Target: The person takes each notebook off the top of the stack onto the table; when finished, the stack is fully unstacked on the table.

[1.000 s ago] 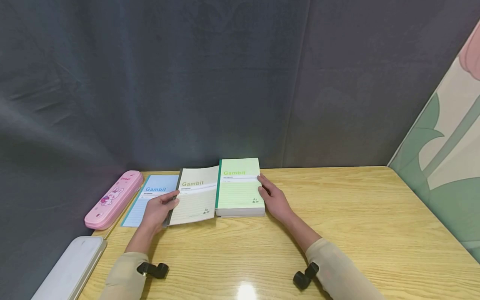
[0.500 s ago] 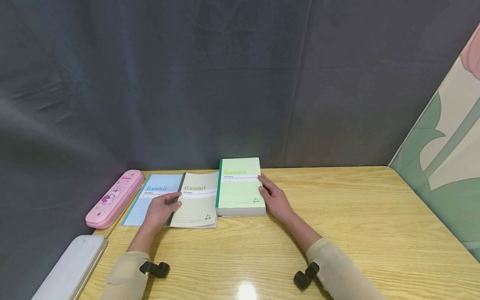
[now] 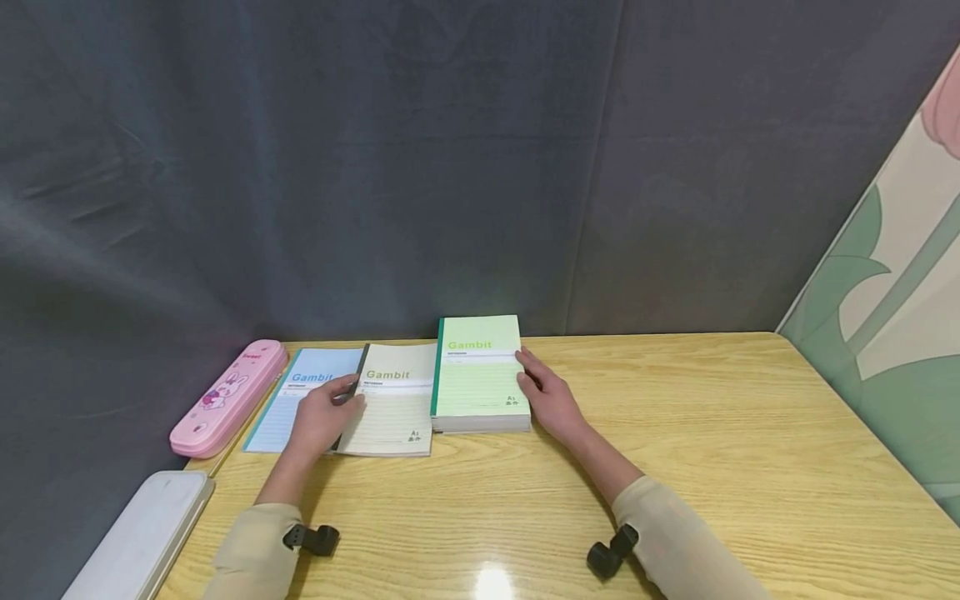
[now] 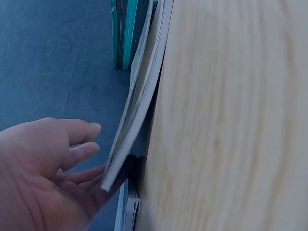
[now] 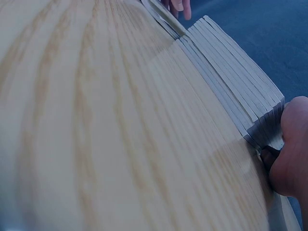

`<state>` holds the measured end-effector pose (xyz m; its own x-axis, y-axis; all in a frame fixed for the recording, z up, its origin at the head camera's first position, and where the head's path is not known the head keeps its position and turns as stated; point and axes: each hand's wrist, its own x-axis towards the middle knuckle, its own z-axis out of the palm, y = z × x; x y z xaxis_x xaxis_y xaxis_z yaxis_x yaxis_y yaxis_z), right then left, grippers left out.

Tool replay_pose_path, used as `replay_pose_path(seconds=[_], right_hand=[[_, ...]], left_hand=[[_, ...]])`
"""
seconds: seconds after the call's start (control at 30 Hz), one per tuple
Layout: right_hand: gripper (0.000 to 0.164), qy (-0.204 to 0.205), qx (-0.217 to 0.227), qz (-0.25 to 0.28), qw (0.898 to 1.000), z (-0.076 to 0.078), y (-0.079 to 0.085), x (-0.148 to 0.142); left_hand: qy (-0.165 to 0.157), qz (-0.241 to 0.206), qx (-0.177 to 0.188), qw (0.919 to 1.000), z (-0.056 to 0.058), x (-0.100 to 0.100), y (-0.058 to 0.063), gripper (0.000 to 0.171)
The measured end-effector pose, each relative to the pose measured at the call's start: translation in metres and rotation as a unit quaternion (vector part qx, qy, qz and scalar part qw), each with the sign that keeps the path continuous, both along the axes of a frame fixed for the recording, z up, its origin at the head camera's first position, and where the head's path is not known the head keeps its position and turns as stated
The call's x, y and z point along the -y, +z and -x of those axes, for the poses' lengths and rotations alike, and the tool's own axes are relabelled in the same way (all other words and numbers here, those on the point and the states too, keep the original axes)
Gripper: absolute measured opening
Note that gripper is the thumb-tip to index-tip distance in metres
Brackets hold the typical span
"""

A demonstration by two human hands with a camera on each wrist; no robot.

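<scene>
In the head view, a grey-white Gambit notebook (image 3: 393,408) with a dark spine lies between a blue notebook (image 3: 273,417) and a stack of notebooks (image 3: 480,367) topped by a pale green one. My left hand (image 3: 322,417) is at the grey notebook's spine edge, overlapping the blue one. The left wrist view shows lower fingers (image 4: 91,180) under the raised edge of the notebook (image 4: 137,113), while the upper digits stand apart from its cover. My right hand (image 3: 551,404) rests against the stack's right side; its far fingers are hidden.
Left of the notebooks lies a pink pencil case (image 3: 228,400) with a rabbit picture. A white flat case (image 3: 142,533) sits nearer on the left. Behind the wooden table (image 3: 720,450) hangs a dark curtain (image 3: 450,167); a flower-patterned panel (image 3: 892,333) stands at right.
The grey notebook has come down from a tilted pose to lie nearly flat beside the stack. My left fingers have shifted slightly at its spine. The right hand has stayed at the stack.
</scene>
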<state>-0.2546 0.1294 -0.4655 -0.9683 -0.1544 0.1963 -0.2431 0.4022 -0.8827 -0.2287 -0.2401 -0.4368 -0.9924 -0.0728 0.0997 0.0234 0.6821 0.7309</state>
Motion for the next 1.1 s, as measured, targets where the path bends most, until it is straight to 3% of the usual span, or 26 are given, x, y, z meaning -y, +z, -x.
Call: replay_pose_path(seconds=[0.23,0.5,0.73,1.1], right_hand=[[0.048,0.000,-0.001,0.002,1.000,0.000,0.001,0.001],[0.048,-0.001,-0.003,0.005,1.000,-0.002,0.002,0.000],[0.049,-0.003,-0.002,-0.003,1.000,-0.001,0.001,-0.001],[0.049,-0.004,-0.002,0.003,1.000,-0.002,0.003,0.000]], left_hand=[[0.014,-0.028,-0.011,0.9994,0.001,-0.002,0.002,0.047],[0.005,-0.067,-0.036,0.9971,0.000,-0.008,0.005,0.041],[-0.008,-0.170,-0.010,0.9854,0.002,-0.023,0.006,0.036],[-0.037,-0.212,-0.010,0.9766,0.012,-0.047,0.006,0.034]])
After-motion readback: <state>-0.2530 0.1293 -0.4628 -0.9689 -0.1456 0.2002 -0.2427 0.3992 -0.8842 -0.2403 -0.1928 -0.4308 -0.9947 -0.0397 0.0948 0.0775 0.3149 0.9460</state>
